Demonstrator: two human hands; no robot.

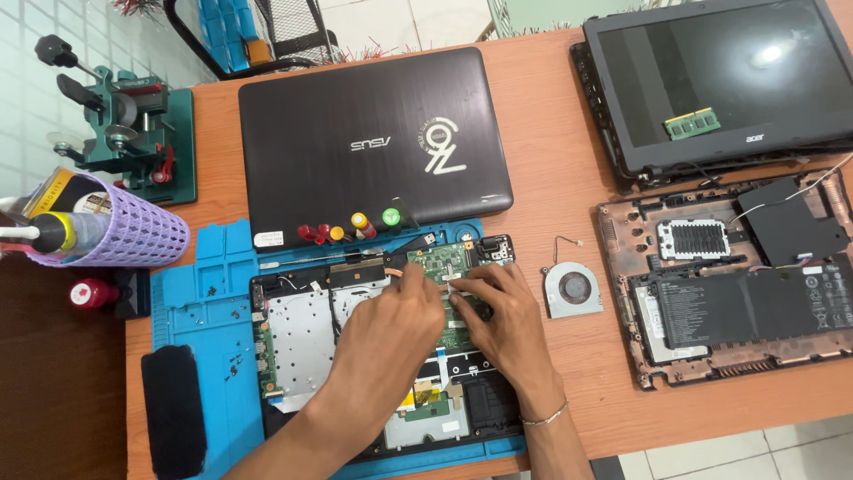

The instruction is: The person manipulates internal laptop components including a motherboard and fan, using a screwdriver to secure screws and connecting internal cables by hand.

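Motherboard (449, 262) sits in the opened laptop base (302, 338) on the blue mat (200, 302), just below the closed laptop (373, 142). Your left hand (395, 324) and right hand (498, 316) pinch something tiny on it, can't tell what. Loose fan (571, 289) lies right of it.

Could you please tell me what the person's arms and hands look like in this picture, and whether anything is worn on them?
Both forearms are bare, with no sleeves in view and no gloves. The left hand shows no ring, watch or band. The right hand has a thin, silver-coloured bracelet around its wrist. Fingernails appear short and plain, though they are too small to tell more.
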